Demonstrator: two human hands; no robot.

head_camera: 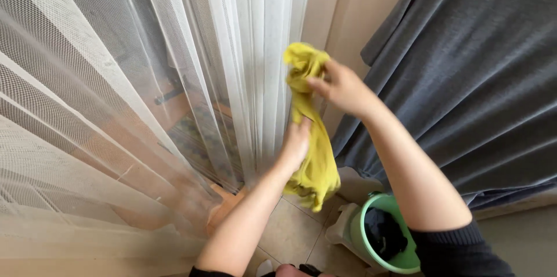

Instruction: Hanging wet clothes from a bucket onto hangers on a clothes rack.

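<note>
A yellow-green cloth [318,166] hangs in front of me, held up between both hands. My right hand [339,86] pinches its bunched top end near the beige wall. Lower down, my left hand [296,143] grips the middle of the cloth, whose loose end dangles below it. Both forearms reach up from the bottom of the view, and dark sleeves are pushed up near the elbows.
A sheer white net curtain [145,79] fills the left half. A dark grey curtain [476,79] hangs at the right. On the tiled floor [290,233] stands a green bucket [357,227] with a dark cloth inside.
</note>
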